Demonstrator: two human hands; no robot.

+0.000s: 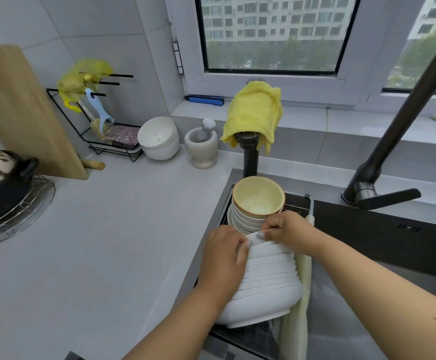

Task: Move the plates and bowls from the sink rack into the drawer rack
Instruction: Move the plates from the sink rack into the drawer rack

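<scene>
A row of several white bowls (269,279) lies on its side in the dark sink rack (297,203) at the sink's left end. Behind it stands an upright stack of white bowls with a cream, brown-rimmed bowl (258,197) on top. My left hand (224,253) presses flat against the left side of the row, thumb on the rims. My right hand (287,232) pinches the rim of the farthest bowl in the row. The drawer rack is not in view.
A black tap (383,178) rises right of the rack, and a yellow cloth (254,115) hangs over a black post behind it. On the grey counter stand a mortar (202,148), two nested white bowls (159,139), a wire utensil rack (102,126), a cutting board (22,110) and a black pot (1,183).
</scene>
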